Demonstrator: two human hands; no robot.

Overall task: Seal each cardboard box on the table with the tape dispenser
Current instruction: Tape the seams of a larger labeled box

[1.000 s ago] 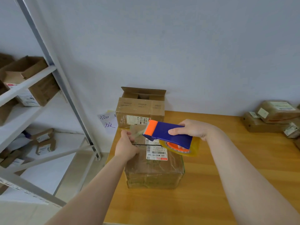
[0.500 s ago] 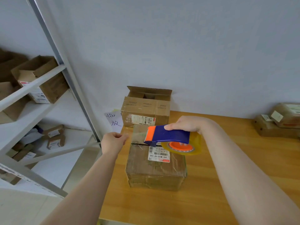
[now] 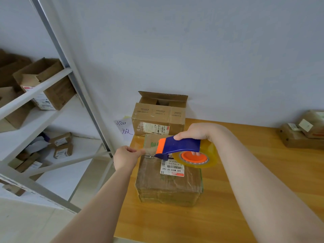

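Note:
A closed cardboard box [image 3: 168,186] with a white barcode label sits at the left end of the wooden table [image 3: 245,199]. My right hand [image 3: 196,132] grips a blue and orange tape dispenser [image 3: 178,146] with a roll of clear yellowish tape, held just above the box top. My left hand [image 3: 125,157] pinches the free end of the tape [image 3: 149,151] pulled out from the dispenser's mouth, at the box's far left edge. Behind it stands a second cardboard box [image 3: 158,120] with its top flaps open.
A white metal shelf rack [image 3: 70,74] with several small cardboard boxes stands to the left of the table. A paper note with handwriting [image 3: 125,128] hangs beside the open box. More taped parcels [image 3: 301,134] lie at the table's far right against the wall.
My left hand, off the box's left side half a second ago, has come back to the dispenser's mouth and now pinches the tape end. The dispenser has stayed above the box.

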